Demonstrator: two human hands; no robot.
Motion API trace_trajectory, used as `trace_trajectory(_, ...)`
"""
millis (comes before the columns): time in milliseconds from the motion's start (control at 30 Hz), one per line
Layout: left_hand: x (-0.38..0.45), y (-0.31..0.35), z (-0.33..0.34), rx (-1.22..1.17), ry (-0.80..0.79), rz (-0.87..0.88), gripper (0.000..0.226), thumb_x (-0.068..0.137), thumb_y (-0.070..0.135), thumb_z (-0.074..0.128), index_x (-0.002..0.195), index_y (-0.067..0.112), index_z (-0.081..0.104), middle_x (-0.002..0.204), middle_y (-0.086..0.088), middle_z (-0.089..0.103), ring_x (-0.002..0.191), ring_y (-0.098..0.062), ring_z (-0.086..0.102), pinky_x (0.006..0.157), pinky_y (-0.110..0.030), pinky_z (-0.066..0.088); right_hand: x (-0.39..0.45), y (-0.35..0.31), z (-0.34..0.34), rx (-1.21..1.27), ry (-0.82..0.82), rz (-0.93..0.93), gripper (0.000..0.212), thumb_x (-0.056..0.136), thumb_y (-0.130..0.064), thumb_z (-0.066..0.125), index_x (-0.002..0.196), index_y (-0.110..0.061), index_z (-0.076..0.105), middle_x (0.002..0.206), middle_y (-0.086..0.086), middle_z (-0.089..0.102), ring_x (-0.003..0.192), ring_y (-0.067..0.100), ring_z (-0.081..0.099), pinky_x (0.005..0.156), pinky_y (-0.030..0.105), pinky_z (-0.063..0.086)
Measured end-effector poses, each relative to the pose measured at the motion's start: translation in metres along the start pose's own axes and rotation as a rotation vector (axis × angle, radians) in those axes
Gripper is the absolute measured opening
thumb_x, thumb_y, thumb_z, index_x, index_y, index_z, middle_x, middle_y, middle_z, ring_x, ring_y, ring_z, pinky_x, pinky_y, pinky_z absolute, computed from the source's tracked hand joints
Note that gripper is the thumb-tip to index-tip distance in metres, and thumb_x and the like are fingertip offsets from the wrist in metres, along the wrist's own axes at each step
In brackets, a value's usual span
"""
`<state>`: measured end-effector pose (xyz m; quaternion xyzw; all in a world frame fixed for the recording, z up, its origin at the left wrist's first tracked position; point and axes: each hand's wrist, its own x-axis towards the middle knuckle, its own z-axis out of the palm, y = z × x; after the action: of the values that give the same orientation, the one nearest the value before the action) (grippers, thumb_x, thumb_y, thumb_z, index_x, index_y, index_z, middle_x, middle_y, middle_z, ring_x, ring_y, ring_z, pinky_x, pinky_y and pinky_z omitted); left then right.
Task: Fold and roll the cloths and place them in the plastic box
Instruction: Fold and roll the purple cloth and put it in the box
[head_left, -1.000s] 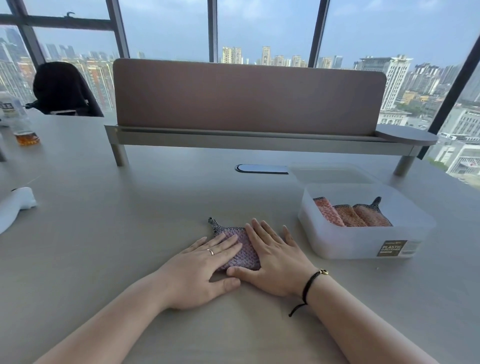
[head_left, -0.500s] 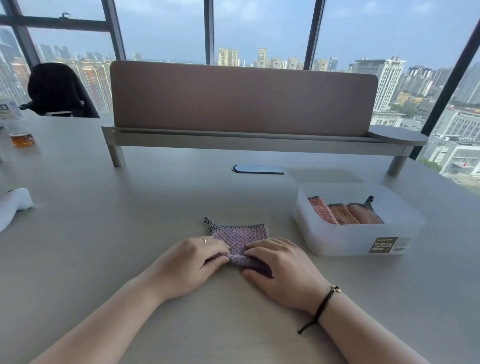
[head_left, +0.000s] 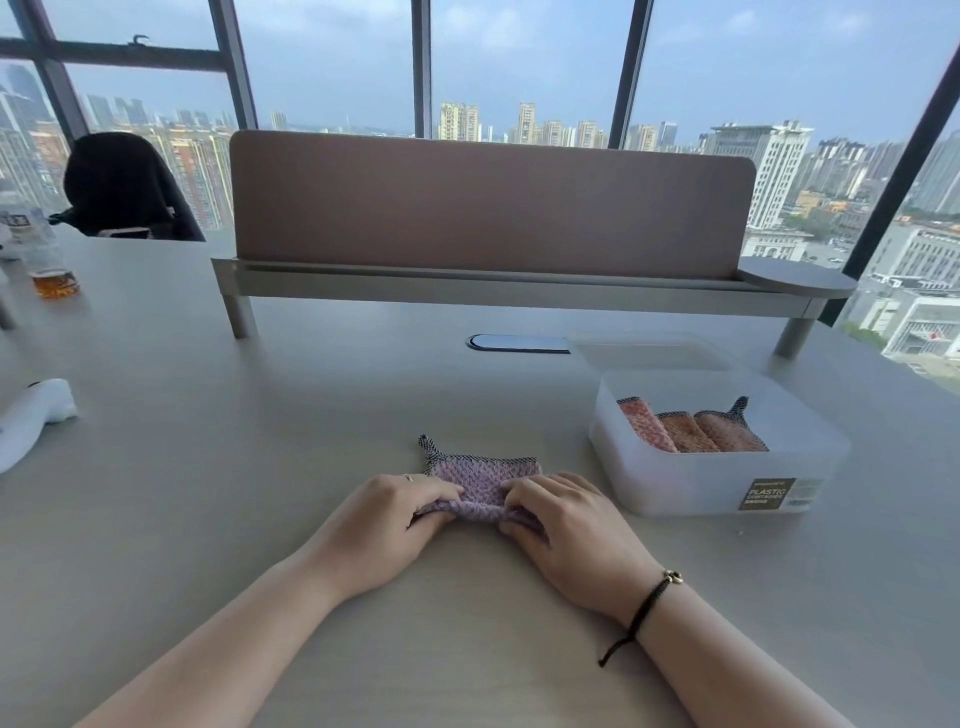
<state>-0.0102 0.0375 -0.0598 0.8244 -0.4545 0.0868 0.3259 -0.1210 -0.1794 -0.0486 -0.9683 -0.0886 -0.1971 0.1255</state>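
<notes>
Both hands on the small purple knitted cloth with dark mesh edging (head_left: 480, 480), which lies on the grey table (head_left: 208, 467), centre, just at 9 o'clock of the translucent white plastic box (head_left: 722, 480).

Left hand (head_left: 387, 522) and right hand (head_left: 563, 522) each pinch the near edge, fingers curled over it, one at each end. Probably so the edge turns over evenly and the roll starts straight. Near edge is lifted into a first curl; far half lies flat.

Cloth long axis runs 9 to 3 o'clock, parallel to the table edge. Its hanging loop (head_left: 427, 446) sticks out at the far left corner, toward 11 o'clock. Roll direction looks like 12 o'clock.

Box holds three orange rolled cloths (head_left: 688, 431) side by side, axes roughly 11 to 5 o'clock. Free space is on the right side of the box, likely for this one.
</notes>
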Motion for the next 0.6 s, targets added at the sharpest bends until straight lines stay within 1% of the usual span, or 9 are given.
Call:
trace_trajectory(67, -0.001, -0.001, 0.000, -0.012, -0.011, 0.002, 0.021, 0.090, 0.028, 0.067, 0.110, 0.026, 0.072, 0.119, 0.014, 0.071, 0.112, 0.002, 0.064, 0.095, -0.020, 0.048, -0.001, 0.001, -0.002, 0.008, -0.019, 0.014, 0.014, 0.085, -0.033, 0.059, 0.098, -0.027, 0.058, 0.106, -0.010, 0.071, 0.099, 0.017, 0.064, 0.093, 0.028, 0.047)
trace_trajectory(133, -0.002, 0.000, 0.000, -0.024, -0.031, 0.008, 0.017, 0.090, 0.030, 0.065, 0.107, 0.029, 0.067, 0.124, 0.015, 0.068, 0.119, 0.004, 0.059, 0.100, -0.022, 0.046, -0.002, 0.003, -0.004, -0.016, -0.003, 0.022, 0.024, 0.074, -0.024, 0.059, 0.098, -0.026, 0.062, 0.096, -0.009, 0.072, 0.091, 0.018, 0.065, 0.088, 0.027, 0.047)
trace_trajectory(200, -0.002, 0.001, 0.001, -0.025, -0.035, 0.012, 0.016, 0.089, 0.034, 0.063, 0.106, 0.032, 0.063, 0.125, 0.016, 0.067, 0.121, 0.004, 0.057, 0.101, -0.024, 0.046, -0.002, 0.004, -0.005, -0.047, 0.041, 0.008, 0.024, 0.068, -0.021, 0.056, 0.091, -0.025, 0.063, 0.083, -0.011, 0.068, 0.081, 0.017, 0.062, 0.080, 0.025, 0.047)
trace_trajectory(267, -0.001, 0.002, 0.000, -0.020, -0.035, 0.003, 0.019, 0.089, 0.037, 0.062, 0.108, 0.033, 0.062, 0.118, 0.017, 0.069, 0.113, 0.001, 0.061, 0.096, -0.027, 0.049, -0.002, 0.005, -0.005, -0.058, 0.069, -0.006, 0.021, 0.065, -0.019, 0.056, 0.084, -0.026, 0.061, 0.077, -0.012, 0.064, 0.075, 0.016, 0.059, 0.074, 0.025, 0.045)
trace_trajectory(333, 0.000, 0.003, -0.002, -0.014, -0.036, 0.000, 0.020, 0.090, 0.041, 0.061, 0.108, 0.034, 0.062, 0.110, 0.017, 0.070, 0.103, 0.000, 0.064, 0.089, -0.027, 0.050, -0.002, 0.007, -0.004, -0.042, 0.066, 0.001, 0.021, 0.064, -0.018, 0.060, 0.083, -0.026, 0.060, 0.077, -0.012, 0.063, 0.074, 0.015, 0.057, 0.070, 0.028, 0.047)
trace_trajectory(433, 0.000, 0.004, -0.003, -0.015, 0.001, -0.007, 0.018, 0.091, 0.039, 0.064, 0.108, 0.034, 0.065, 0.101, 0.018, 0.070, 0.090, 0.004, 0.062, 0.081, -0.017, 0.047, -0.003, 0.010, -0.003, 0.086, 0.079, 0.060, 0.014, 0.074, -0.020, 0.065, 0.087, -0.027, 0.063, 0.078, -0.012, 0.065, 0.076, 0.013, 0.059, 0.069, 0.031, 0.049)
trace_trajectory(500, 0.001, 0.003, -0.003, -0.041, 0.043, -0.049, 0.015, 0.090, 0.038, 0.066, 0.104, 0.033, 0.067, 0.090, 0.014, 0.070, 0.077, 0.000, 0.061, 0.073, -0.020, 0.048, -0.003, 0.013, -0.004, 0.216, 0.097, 0.146, 0.006, 0.084, -0.023, 0.067, 0.088, -0.027, 0.064, 0.068, -0.014, 0.061, 0.065, 0.003, 0.054, 0.064, 0.025, 0.046)
trace_trajectory(567, 0.004, 0.001, -0.002, -0.048, 0.087, -0.108, 0.010, 0.090, 0.038, 0.067, 0.097, 0.030, 0.066, 0.072, 0.009, 0.067, 0.063, -0.005, 0.057, 0.065, -0.027, 0.048, 0.001, 0.013, -0.004, 0.315, 0.079, 0.222, 0.004, 0.088, -0.025, 0.067, 0.088, -0.025, 0.064, 0.060, -0.013, 0.057, 0.056, 0.004, 0.049, 0.056, 0.019, 0.039)
trace_trajectory(600, 0.006, 0.000, 0.000, -0.054, 0.103, -0.139, 0.009, 0.090, 0.037, 0.067, 0.092, 0.028, 0.066, 0.062, 0.009, 0.062, 0.056, -0.007, 0.052, 0.060, -0.025, 0.045, 0.003, 0.014, -0.003, 0.344, 0.069, 0.247, 0.004, 0.089, -0.026, 0.067, 0.087, -0.024, 0.063, 0.059, -0.009, 0.057, 0.056, 0.007, 0.049, 0.055, 0.020, 0.039)
